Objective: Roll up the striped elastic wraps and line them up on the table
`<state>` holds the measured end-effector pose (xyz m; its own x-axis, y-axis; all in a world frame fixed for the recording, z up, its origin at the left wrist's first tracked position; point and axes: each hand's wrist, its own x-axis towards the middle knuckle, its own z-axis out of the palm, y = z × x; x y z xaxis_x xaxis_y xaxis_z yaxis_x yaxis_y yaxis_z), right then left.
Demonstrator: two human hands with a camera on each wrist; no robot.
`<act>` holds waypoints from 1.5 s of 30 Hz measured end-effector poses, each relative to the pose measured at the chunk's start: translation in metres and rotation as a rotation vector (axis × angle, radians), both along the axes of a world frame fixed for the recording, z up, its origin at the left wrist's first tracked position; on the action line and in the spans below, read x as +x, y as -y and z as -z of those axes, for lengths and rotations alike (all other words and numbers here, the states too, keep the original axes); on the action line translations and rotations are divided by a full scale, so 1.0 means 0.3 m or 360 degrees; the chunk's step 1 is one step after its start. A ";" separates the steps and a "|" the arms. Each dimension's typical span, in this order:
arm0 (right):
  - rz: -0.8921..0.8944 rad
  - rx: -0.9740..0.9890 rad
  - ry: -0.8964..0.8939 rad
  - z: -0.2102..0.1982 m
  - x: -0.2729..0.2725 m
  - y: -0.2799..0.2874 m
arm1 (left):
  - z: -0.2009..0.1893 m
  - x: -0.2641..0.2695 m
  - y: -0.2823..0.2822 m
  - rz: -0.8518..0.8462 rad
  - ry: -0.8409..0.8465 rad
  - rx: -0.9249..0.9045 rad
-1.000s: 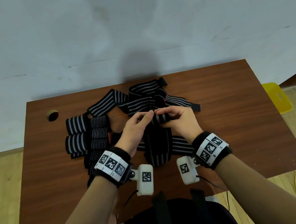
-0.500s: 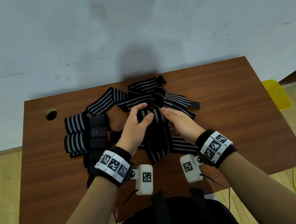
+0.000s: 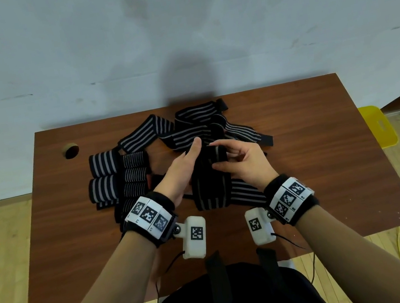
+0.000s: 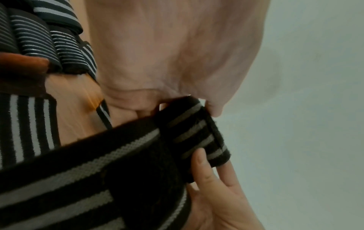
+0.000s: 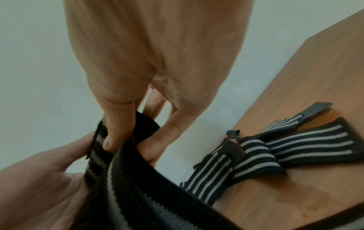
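A black elastic wrap with grey stripes (image 3: pixel 210 189) hangs from both hands over the table's middle, and its upper end is wound into a small roll (image 3: pixel 220 151). My right hand (image 3: pixel 217 157) pinches that roll between thumb and index finger; the thumb (image 5: pixel 116 132) presses on it in the right wrist view. My left hand (image 3: pixel 191 154) grips the wrap's left edge, thumb up beside the roll (image 4: pixel 197 137). Several finished rolls (image 3: pixel 102 162) lie in rows at the left. Loose striped wraps (image 3: pixel 190 129) sprawl behind my hands.
The brown table (image 3: pixel 325 157) has a round cable hole (image 3: pixel 71 150) at its far left corner. Another loose wrap (image 3: pixel 247 192) lies under my right wrist. A yellow object (image 3: pixel 377 126) sits on the floor to the right, and a black bag (image 3: pixel 237 297) is at the near edge.
The hands have turned the wrap's end over again, so the roll is thicker. My right hand shifted to a thumb-and-index pinch, and my left thumb moved up along the left edge.
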<state>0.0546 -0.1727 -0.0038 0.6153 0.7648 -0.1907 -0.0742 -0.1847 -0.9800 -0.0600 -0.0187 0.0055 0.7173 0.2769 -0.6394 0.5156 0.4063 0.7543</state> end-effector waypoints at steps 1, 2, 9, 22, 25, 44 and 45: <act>-0.0005 0.0009 -0.0013 0.007 0.000 0.002 | 0.003 0.002 -0.003 0.0018 -0.0020 0.0023; -0.0008 0.0023 -0.0022 0.015 -0.001 0.006 | 0.001 0.002 -0.004 0.0028 -0.0030 0.0016; 0.0067 0.0039 -0.0341 0.049 -0.013 0.000 | -0.006 0.012 0.011 -0.0309 0.0132 -0.0195; -0.0126 -0.0351 -0.0486 0.113 -0.060 -0.015 | 0.010 -0.007 0.008 -0.0739 0.0490 -0.0173; 0.0015 -0.0235 -0.0918 0.084 -0.050 -0.013 | 0.021 -0.025 0.020 -0.0598 0.0534 0.0074; 0.0124 -0.0001 -0.1205 0.017 -0.084 -0.042 | 0.033 -0.053 0.076 -0.0214 0.0618 0.0498; 0.0120 -0.0031 -0.1185 0.020 -0.087 -0.044 | 0.030 -0.052 0.080 -0.0140 0.0622 0.0432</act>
